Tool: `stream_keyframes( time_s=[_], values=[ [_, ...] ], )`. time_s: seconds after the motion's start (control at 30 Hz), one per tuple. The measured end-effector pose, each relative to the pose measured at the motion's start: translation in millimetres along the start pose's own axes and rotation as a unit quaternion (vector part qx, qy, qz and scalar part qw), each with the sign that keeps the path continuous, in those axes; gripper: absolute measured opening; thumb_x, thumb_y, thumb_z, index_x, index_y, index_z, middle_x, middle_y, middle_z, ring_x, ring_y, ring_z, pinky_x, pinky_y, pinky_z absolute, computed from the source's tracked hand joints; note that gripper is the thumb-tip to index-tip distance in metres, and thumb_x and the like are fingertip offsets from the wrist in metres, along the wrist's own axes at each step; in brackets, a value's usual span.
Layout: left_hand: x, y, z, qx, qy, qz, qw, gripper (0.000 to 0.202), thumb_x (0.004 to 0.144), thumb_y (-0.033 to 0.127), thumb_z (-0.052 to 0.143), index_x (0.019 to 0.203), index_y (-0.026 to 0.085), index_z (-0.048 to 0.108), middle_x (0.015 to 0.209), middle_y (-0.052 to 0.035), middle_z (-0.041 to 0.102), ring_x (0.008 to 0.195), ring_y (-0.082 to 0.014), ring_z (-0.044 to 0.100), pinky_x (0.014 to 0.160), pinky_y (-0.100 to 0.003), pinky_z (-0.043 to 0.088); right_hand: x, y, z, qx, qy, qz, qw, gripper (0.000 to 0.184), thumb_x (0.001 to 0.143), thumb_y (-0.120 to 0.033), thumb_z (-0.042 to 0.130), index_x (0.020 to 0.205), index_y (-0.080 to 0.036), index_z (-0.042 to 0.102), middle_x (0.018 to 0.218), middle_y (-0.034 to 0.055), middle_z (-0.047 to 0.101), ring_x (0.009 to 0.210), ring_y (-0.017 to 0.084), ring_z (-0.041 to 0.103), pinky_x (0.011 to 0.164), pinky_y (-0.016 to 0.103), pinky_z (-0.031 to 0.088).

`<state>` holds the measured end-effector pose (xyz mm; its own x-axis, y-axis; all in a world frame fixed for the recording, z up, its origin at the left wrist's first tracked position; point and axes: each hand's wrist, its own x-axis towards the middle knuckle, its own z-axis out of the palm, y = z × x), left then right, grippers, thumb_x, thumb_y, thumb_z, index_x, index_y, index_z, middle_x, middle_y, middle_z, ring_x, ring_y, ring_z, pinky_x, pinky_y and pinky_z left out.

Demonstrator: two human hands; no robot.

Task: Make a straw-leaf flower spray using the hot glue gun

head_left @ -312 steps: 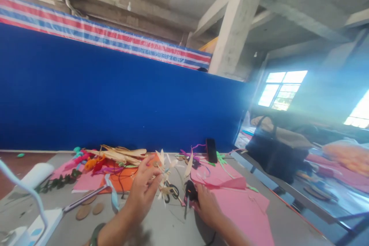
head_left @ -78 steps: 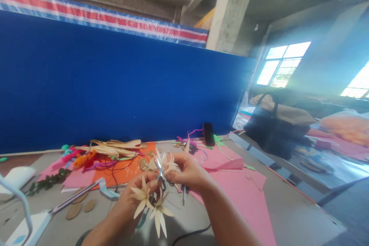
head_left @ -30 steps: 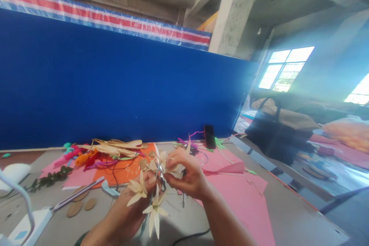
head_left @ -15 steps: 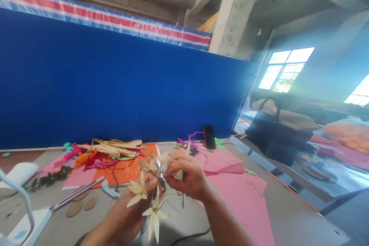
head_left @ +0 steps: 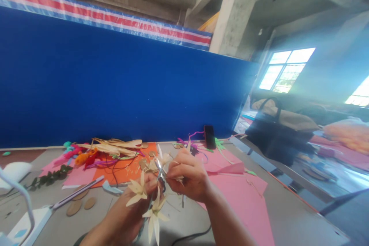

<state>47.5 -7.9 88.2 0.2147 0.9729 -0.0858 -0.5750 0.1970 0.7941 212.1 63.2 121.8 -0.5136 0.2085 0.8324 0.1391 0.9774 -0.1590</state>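
My left hand (head_left: 131,211) is closed on a small bunch of cream straw flowers (head_left: 150,203), held up over the grey table (head_left: 291,219). My right hand (head_left: 188,178) is closed in a pinch on the topmost flower of that bunch (head_left: 164,160). The two hands touch at the fingertips. A thin silvery stem runs down between them. Scissors lie half hidden behind the hands.
Pink paper sheets (head_left: 245,200) lie to the right, an orange sheet (head_left: 127,169) and dried straw leaves (head_left: 112,147) behind the hands. A black phone (head_left: 209,137) stands at the blue partition (head_left: 115,92). Cardboard discs (head_left: 77,205), a green sprig (head_left: 47,178) and a white lamp base (head_left: 23,225) sit left.
Over the last second my right hand's fingers have shifted slightly on the top flower. Ten seconds ago the right hand rested on a black tool on the table and has since come up to the flowers.
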Motion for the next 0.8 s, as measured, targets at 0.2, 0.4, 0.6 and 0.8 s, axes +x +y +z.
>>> stream_keyframes(
  time_s=[0.2,0.4,0.6,0.8],
  values=[
    [-4,1,1.9,0.023,-0.008,0.015,1.0,0.039,0.057,0.045,0.086,0.062,0.018,0.059,0.063,0.0038,0.043,0.059,-0.0105,0.036,0.058,-0.024,0.034,-1,0,1,-0.003,0.005,-0.005,1.0,0.016,0.076,-0.009,0.065,0.075,-0.023,0.057,0.067,-0.002,0.066,0.055,0.012,0.055,0.066,0.032,0.037],
    [-2,0,0.9,0.022,-0.005,0.02,1.0,0.04,0.063,0.048,0.082,0.06,0.017,0.058,0.062,0.0036,0.042,0.059,-0.01,0.036,0.057,-0.023,0.034,-3,1,3,-0.011,0.014,-0.015,1.0,0.015,0.078,-0.009,0.063,0.075,-0.022,0.055,0.065,-0.0031,0.064,0.054,0.011,0.054,0.066,0.03,0.037],
    [0,-1,0.2,0.033,0.0,0.014,0.999,0.044,0.058,0.049,0.085,0.06,0.016,0.055,0.063,0.0036,0.042,0.06,-0.0103,0.035,0.057,-0.024,0.033,-1,-1,2,0.014,-0.003,0.003,1.0,0.014,0.08,-0.01,0.063,0.077,-0.022,0.056,0.065,-0.0032,0.063,0.055,0.011,0.052,0.065,0.03,0.038],
    [-1,-6,-8.9,0.045,-0.029,0.027,0.998,0.037,0.067,0.047,0.08,0.065,0.017,0.059,0.063,0.0027,0.045,0.059,-0.0109,0.035,0.057,-0.025,0.03,0,-4,-4,0.049,-0.055,0.065,0.995,0.012,0.073,-0.014,0.065,0.078,-0.021,0.056,0.068,-0.0023,0.061,0.062,0.013,0.052,0.068,0.032,0.039]
  ],
)
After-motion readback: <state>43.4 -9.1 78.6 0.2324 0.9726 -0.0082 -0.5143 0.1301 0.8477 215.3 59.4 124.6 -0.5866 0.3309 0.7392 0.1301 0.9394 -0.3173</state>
